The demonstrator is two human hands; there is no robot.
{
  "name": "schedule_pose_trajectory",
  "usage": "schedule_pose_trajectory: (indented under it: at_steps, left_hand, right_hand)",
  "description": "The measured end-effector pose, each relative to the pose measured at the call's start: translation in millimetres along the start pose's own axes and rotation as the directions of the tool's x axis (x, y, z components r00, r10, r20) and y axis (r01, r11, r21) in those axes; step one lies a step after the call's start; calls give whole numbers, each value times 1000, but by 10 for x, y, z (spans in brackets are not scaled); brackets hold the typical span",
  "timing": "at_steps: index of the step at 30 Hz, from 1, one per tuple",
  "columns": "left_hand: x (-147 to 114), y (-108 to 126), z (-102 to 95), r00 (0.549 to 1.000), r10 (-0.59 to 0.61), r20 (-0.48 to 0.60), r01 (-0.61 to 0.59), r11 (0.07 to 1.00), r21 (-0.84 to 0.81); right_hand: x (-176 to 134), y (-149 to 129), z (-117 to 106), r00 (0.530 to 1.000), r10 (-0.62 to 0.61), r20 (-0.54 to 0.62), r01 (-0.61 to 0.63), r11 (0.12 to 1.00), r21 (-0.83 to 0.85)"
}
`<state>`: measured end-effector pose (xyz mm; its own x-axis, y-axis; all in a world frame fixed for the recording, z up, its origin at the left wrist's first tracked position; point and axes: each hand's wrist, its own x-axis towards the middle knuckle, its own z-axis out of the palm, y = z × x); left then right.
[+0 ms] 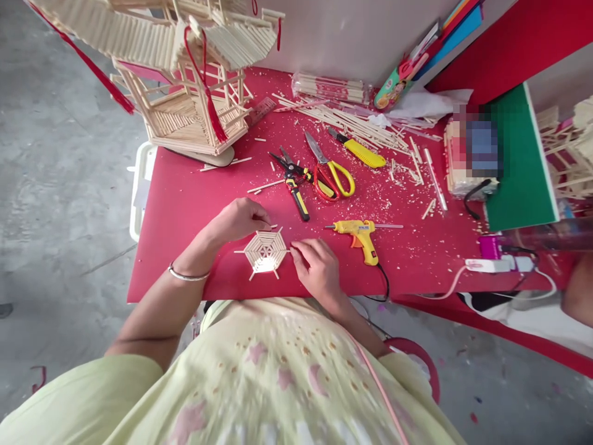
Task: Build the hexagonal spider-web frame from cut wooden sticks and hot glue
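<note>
A small hexagonal stick lattice (265, 254) lies flat near the table's front edge, its spokes poking out past the outer ring. At its upper left, my left hand (241, 218) is closed in a pinch on a short wooden stick (273, 226), which lies close to the lattice's top edge. My right hand (319, 267) is also pinched shut, its fingertips on the end of the lattice's right spoke. A yellow glue gun (360, 232) with a clear glue stick lies to the right of that hand, nozzle pointing left.
Pliers (294, 182), scissors (327, 170) and a yellow utility knife (364, 151) lie behind my hands. Loose sticks (356, 123) and chips cover the back. A stick pavilion model (192, 117) stands back left. A power strip (491, 264) with cables sits at the right; a person's arm (579, 290) shows beyond.
</note>
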<state>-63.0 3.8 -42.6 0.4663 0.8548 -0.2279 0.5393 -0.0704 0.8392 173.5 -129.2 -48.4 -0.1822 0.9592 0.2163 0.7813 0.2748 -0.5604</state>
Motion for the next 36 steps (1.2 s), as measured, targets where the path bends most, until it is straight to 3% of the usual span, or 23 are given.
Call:
schedule_pose_trajectory:
  at_steps: [7,18,23,28,36]
  left_hand:
    - [-19,50,-6,1000,12,28,-15,992,127]
    - [-50,92,-11,999,-23,49,15,985,174]
    - [-60,88,-23,999,22,32,-27,989,143]
    - [-64,87,-17,1000,-13,13,13,998,57]
    - [-75,112,-25,999,27,-22,-25,998,64]
  right_hand:
    - [-5,16,40,1000,-20,21,21,1000,-20]
    - [-17,21,77,997,-45,63,51,995,-84]
    - [-14,21,72,995,-52,86,61,993,-102]
    - [-17,45,70,993,-63,102,74,991,-112]
    - [-23,45,75,994,-58,92,68,991,-115]
